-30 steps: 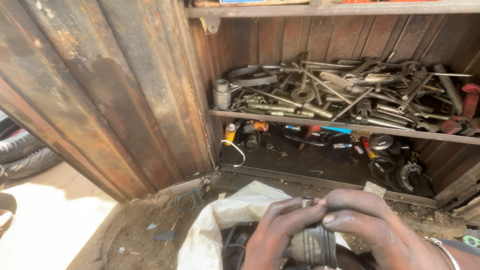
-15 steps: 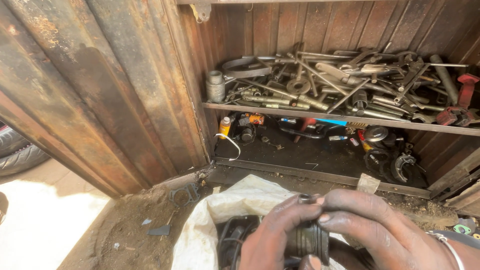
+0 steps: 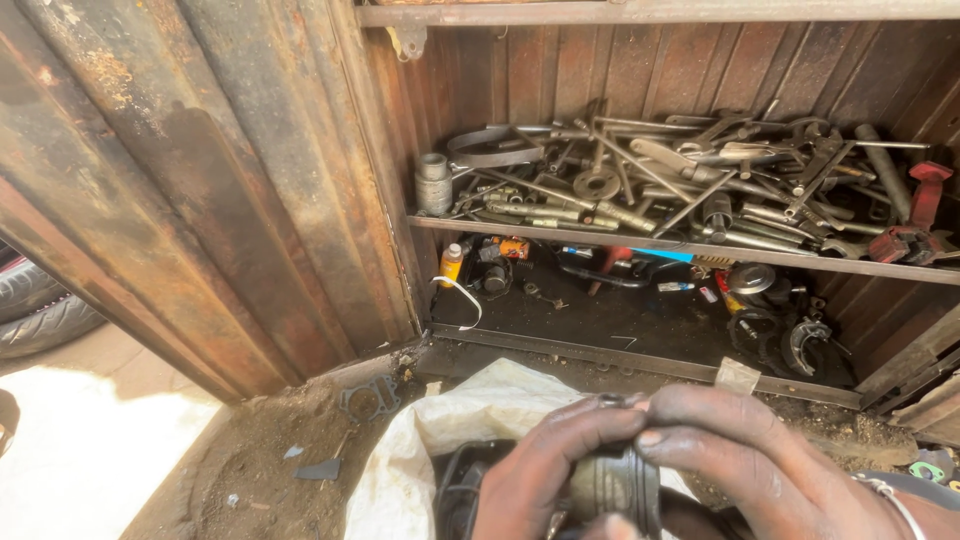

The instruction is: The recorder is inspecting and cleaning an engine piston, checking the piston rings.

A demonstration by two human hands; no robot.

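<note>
Both my hands grip a small dark ribbed metal cylinder (image 3: 618, 485), like a piston, at the bottom centre of the head view. My left hand (image 3: 540, 470) wraps its left side with fingers over the top. On the right side lies my right hand (image 3: 750, 465), thumb and fingers pressing the top rim, a thin bangle at the wrist. Beneath them sits a dark engine part (image 3: 462, 490) on a white woven sack (image 3: 455, 425) spread on the dirt ground.
A rusty metal cabinet stands ahead, its door (image 3: 200, 190) swung open at left. The upper shelf (image 3: 640, 240) holds several wrenches, rods and sockets; the lower bay holds bottles and black parts. A gasket (image 3: 368, 398) lies on the dirt. A tyre (image 3: 40, 310) shows at far left.
The view has shifted slightly lower and closer to the cabinet. My hands stay on the ribbed cylinder, with the fingers turned a little around its top.
</note>
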